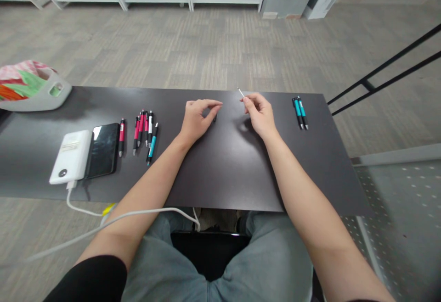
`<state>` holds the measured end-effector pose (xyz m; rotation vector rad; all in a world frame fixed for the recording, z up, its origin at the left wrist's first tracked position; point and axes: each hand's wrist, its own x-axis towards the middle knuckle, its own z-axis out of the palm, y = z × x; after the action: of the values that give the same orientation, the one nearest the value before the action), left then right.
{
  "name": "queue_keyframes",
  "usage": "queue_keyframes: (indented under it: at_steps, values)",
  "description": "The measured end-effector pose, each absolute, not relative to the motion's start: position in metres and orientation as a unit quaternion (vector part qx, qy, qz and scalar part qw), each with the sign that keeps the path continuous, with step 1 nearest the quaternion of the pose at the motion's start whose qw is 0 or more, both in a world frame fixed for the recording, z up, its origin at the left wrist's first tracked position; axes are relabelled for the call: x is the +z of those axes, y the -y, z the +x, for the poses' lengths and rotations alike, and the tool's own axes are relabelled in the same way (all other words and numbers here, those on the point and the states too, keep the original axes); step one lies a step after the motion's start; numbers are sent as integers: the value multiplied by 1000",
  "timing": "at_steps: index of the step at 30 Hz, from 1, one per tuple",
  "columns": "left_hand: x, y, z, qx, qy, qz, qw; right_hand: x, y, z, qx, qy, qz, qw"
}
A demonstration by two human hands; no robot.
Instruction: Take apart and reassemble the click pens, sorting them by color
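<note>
Over the middle of the table, my right hand pinches a thin white pen refill, its free end pointing up and to the left. My left hand is level with it on the other side of a gap, thumb and forefinger brought together. A small dark piece shows just under the left thumb; most of it is hidden, so I cannot make out what it is. Two teal and black pens lie side by side to the right of my right hand.
Left of my left arm lie several red pens, a white pen and a teal pen. Beyond them are a black phone, a white power bank with a white cable crossing my left forearm, and a pale basket.
</note>
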<state>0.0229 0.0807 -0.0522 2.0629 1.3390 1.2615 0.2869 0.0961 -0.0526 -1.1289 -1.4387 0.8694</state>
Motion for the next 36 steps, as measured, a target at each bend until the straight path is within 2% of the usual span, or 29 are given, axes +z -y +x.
queue_keyframes:
  at_steps: [3,7,24,30,36]
  values:
    - [-52,-78,30,368,-479,781,157,-56,-97,288,369,601,-478,523]
    - [-51,-79,34,324,-472,808,141,-57,-96,286,371,602,-473,526]
    - [-56,-79,27,326,-486,796,152,-61,-95,290,358,639,-473,489]
    - [-47,-77,32,404,-505,735,204,-52,-84,282,388,659,-447,465]
    - [-52,-83,43,534,-406,676,305,-46,-76,268,444,664,-406,444]
